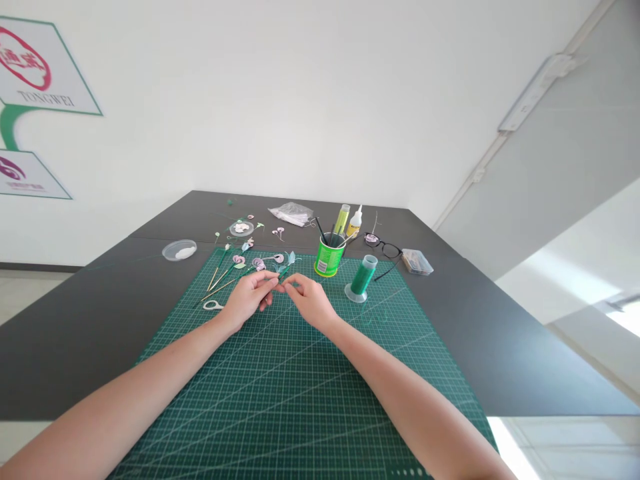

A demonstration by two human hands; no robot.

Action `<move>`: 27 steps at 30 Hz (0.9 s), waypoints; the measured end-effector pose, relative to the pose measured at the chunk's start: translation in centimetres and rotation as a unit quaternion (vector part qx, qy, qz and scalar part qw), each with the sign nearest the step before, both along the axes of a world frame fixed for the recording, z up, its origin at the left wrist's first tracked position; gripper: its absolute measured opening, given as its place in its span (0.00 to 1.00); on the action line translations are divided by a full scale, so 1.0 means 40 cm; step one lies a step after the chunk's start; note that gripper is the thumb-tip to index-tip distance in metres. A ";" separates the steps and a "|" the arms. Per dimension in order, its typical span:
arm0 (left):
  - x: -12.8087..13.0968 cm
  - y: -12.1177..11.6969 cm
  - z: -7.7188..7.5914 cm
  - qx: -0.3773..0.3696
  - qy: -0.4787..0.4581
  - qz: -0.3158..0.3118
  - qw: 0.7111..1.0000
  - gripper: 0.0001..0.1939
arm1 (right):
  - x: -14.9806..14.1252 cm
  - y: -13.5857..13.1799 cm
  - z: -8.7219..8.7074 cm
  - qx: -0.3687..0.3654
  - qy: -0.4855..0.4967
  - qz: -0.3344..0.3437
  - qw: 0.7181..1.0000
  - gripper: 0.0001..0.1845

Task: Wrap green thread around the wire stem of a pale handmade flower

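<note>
My left hand (250,295) is closed in a pinch on a small craft flower (291,259) with pale blue petals and a green stem. Close against it, my right hand (310,300) also pinches, its fingertips almost meeting those of the left; what lies between them is too small to make out. Both hands are above the green cutting mat (300,400). Beyond the left hand lie several pink and lilac flower pieces (239,260) and thin sticks (217,291), some partly green. White-handled scissors (213,305) rest beside the left wrist, their blades hidden.
A green can (329,259) of tools stands ahead, with a spool of green thread (363,275) to its right. Behind are a glue bottle (355,222), a yellow-green spool (342,219) and a plastic bag (293,213). Glasses (390,250), a clear box (417,262) and a shallow dish (179,251) flank them.
</note>
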State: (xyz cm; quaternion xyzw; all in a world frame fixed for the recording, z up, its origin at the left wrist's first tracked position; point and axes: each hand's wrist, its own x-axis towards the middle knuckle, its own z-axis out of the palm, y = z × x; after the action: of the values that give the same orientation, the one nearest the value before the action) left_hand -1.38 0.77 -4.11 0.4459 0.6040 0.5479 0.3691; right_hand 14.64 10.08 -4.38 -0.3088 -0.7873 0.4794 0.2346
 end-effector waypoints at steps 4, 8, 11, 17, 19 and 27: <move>-0.001 0.001 -0.004 -0.010 0.022 -0.036 0.999 0.22 | 0.010 0.005 0.021 0.024 -0.001 0.009 1.000 0.09; -0.003 0.002 -0.008 -0.040 0.060 -0.085 0.994 0.21 | 0.024 0.012 0.047 0.036 0.021 0.040 0.998 0.12; -0.004 0.001 -0.013 -0.060 0.101 -0.115 0.986 0.20 | 0.035 0.013 0.066 0.043 0.052 0.063 0.996 0.13; 0.001 -0.011 -0.017 -0.071 0.177 -0.139 0.972 0.17 | 0.049 0.013 0.078 0.059 0.124 0.067 0.988 0.16; 0.004 -0.015 -0.013 -0.073 0.192 -0.146 0.968 0.15 | 0.050 0.012 0.076 0.066 0.139 0.060 0.986 0.17; 0.018 -0.025 0.000 -0.072 0.206 -0.177 0.960 0.14 | 0.055 0.017 0.073 0.105 0.160 0.033 0.981 0.19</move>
State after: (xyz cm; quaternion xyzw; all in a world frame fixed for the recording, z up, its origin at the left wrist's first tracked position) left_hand -0.67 -0.24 -4.12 0.6213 0.6163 0.3247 0.3587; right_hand 16.84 10.75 -1.44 -0.1762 -0.7952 0.4449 0.3725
